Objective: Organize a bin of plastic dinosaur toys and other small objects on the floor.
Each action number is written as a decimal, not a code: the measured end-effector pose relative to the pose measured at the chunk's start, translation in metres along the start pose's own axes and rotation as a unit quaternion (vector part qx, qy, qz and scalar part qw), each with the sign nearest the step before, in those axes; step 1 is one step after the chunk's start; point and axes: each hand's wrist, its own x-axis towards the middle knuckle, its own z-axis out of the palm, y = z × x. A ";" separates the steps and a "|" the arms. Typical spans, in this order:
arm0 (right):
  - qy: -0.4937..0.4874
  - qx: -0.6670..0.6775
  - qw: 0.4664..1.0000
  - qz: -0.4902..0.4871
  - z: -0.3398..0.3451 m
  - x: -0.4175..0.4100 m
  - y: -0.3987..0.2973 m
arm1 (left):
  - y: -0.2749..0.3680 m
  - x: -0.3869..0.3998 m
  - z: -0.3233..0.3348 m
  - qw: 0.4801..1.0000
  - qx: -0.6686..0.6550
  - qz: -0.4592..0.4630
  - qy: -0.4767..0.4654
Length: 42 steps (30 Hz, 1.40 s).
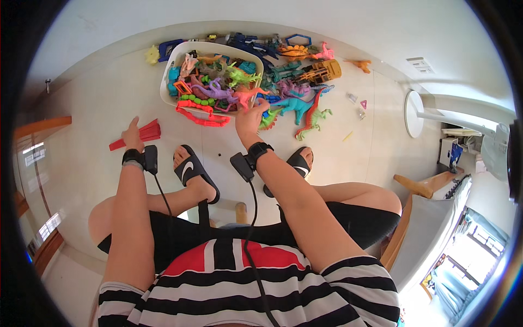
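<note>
My left hand (131, 135) is over a red pleated object (150, 131), perhaps a folding fan, at the left on the floor. Its index finger points away from me, and the other fingers are partly hidden, so I cannot tell if they grip it. My right hand (250, 122) is at the near right corner of a white plastic tub (166, 93) heaped with toys. Its fingertips are beside a salmon-pink toy dinosaur (250, 96) on the rim; contact is unclear. A purple toy dinosaur (220, 90) lies in the heap. A red segmented toy chain (204, 119) hangs over the tub's front edge.
Right of the tub lie a turquoise toy dinosaur (297, 107), a red-and-green toy dinosaur (314, 118) and a yellow toy excavator (325, 71). A wall runs behind. My sandalled feet flank the floor before me. A white round fan base (414, 113) stands at right.
</note>
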 end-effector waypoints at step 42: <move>-0.191 -0.562 0.790 -0.156 -0.146 0.102 0.057 | 0.118 -0.182 0.086 0.864 0.111 -0.224 -0.438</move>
